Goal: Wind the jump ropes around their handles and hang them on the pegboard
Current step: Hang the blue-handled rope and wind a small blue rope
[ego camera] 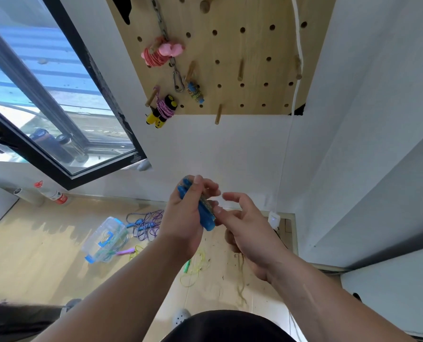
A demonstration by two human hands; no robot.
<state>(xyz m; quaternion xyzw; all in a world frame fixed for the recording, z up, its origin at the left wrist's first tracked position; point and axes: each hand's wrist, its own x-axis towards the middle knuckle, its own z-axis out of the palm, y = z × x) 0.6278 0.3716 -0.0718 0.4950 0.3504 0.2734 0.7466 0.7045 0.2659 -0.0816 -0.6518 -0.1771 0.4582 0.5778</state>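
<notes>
Blue jump-rope handles gripped in left hand, below pegboard. Right hand just beside, fingertips touching them; hold on dangling olive cord unclear. On floor, tipped clear plastic box holding coloured cords.

Corner of a lived-in room at home.
Wooden floor, white walls, a black-framed window, a pegboard hung with jump ropes, a plastic box on the floor.
</notes>
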